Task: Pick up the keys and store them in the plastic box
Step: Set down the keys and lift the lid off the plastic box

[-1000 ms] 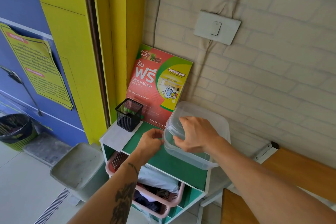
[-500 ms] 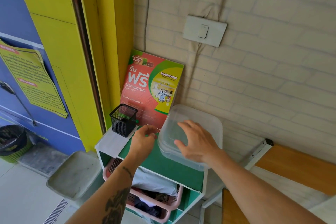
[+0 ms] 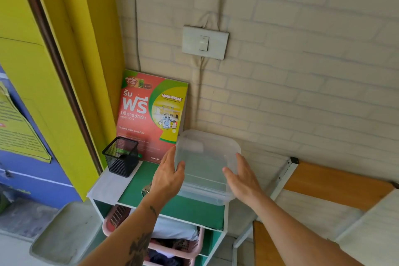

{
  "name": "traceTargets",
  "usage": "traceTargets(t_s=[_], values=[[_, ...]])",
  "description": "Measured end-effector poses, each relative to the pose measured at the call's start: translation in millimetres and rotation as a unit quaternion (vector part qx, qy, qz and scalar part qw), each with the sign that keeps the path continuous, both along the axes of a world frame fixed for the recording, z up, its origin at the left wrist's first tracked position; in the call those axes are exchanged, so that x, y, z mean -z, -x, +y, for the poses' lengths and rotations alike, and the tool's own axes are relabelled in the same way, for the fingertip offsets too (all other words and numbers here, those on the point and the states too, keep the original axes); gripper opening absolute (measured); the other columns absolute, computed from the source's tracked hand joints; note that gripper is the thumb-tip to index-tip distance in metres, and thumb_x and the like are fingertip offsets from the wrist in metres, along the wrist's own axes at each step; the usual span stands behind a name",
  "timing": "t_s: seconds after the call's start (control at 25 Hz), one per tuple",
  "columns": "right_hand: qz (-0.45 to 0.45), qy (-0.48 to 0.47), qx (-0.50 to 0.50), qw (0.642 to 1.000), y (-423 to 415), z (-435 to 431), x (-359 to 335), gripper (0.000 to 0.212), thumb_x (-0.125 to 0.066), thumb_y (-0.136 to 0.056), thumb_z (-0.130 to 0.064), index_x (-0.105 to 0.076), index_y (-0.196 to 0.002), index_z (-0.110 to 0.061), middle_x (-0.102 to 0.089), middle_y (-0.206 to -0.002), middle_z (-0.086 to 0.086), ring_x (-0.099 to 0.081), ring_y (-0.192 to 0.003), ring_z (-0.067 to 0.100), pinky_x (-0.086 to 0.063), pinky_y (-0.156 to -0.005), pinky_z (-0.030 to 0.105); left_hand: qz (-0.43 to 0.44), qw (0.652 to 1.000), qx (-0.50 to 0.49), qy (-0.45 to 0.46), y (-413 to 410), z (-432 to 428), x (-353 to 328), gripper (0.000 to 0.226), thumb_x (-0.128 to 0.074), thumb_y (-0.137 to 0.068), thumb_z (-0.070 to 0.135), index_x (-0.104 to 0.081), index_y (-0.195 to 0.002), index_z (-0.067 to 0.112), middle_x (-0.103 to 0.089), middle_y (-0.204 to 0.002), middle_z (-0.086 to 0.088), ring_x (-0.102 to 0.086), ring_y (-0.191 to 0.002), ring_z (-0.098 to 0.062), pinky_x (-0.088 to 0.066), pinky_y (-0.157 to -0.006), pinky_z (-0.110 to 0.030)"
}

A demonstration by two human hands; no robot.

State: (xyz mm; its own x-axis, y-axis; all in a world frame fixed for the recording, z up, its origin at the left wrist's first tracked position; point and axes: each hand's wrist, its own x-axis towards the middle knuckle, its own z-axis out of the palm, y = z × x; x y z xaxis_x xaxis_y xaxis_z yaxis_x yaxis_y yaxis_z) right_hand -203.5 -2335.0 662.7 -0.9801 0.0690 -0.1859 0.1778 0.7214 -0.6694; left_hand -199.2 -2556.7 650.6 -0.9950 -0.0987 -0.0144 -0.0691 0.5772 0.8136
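Half a second ago the right hand (image 3: 243,179) lay flat on top of the plastic box (image 3: 207,166) and the left hand (image 3: 167,176) was curled near its left corner; now both hands are spread wide and flat, one on each side of the box, palms turned toward its walls, gripping nothing. The lid looks still on, though the clear plastic makes that hard to judge, so this reads as the start of opening or lifting the box before anything can go in. The keys (image 3: 146,190) lie on the green shelf top (image 3: 133,188), just left of the box and partly hidden under the left wrist, not yet picked up. To the far left stands a black mesh pen holder (image 3: 121,156), with a red laundry poster (image 3: 151,114) leaning on the brick wall behind. Neither blocks the box, but the left forearm crosses over the keys.
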Motion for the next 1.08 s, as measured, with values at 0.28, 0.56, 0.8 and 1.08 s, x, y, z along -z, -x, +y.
traceTargets(t_s=[0.28, 0.56, 0.8, 1.08], values=[[0.024, 0.059, 0.008, 0.998, -7, -19, -6, 0.068, -0.052, -0.097, -0.044, -0.02, -0.155, -0.025, 0.0, -0.167, 0.006, -0.008, -0.152, 0.023, -0.015, -0.118, 0.041, 0.004, 0.998, -0.048, 0.026, 2, 12, -10, 0.06, -0.048, -0.092, 0.023, -0.036, -0.149, 0.014, -0.036, -0.156, -0.005, -0.036, -0.142, -0.023, -0.032, -0.115, -0.039], [0.057, 0.053, 0.026, 0.997, 5, -18, -17, 0.064, -0.055, -0.094, -0.042, -0.032, -0.15, -0.024, -0.017, -0.163, 0.008, -0.029, -0.145, 0.028, -0.031, -0.115, 0.045, 0.013, 0.996, -0.07, 0.046, 9, 19, -21, 0.064, -0.037, -0.075, 0.037, -0.049, -0.136, 0.022, -0.057, -0.134, -0.006, -0.059, -0.113, -0.031, -0.054, -0.093, -0.048], [0.079, 0.033, 0.038, 0.996, -1, -15, -22, 0.063, -0.053, -0.095, -0.041, -0.032, -0.151, -0.022, -0.014, -0.165, 0.007, -0.025, -0.147, 0.027, -0.027, -0.117, 0.042, 0.047, 0.995, -0.076, 0.042, -3, 28, -34, 0.058, -0.047, -0.086, 0.028, -0.043, -0.142, 0.017, -0.047, -0.148, -0.006, -0.053, -0.125, -0.031, -0.049, -0.1, -0.045], [0.099, 0.011, 0.073, 0.992, -25, 16, -31, 0.063, -0.05, -0.098, -0.04, -0.028, -0.154, -0.021, -0.004, -0.167, 0.004, -0.011, -0.152, 0.024, -0.017, -0.118, 0.041, 0.082, 0.992, -0.061, 0.079, -17, 62, -34, 0.06, -0.049, -0.09, 0.021, -0.035, -0.148, 0.012, -0.035, -0.156, -0.007, -0.042, -0.136, -0.029, -0.039, -0.107, -0.04]])
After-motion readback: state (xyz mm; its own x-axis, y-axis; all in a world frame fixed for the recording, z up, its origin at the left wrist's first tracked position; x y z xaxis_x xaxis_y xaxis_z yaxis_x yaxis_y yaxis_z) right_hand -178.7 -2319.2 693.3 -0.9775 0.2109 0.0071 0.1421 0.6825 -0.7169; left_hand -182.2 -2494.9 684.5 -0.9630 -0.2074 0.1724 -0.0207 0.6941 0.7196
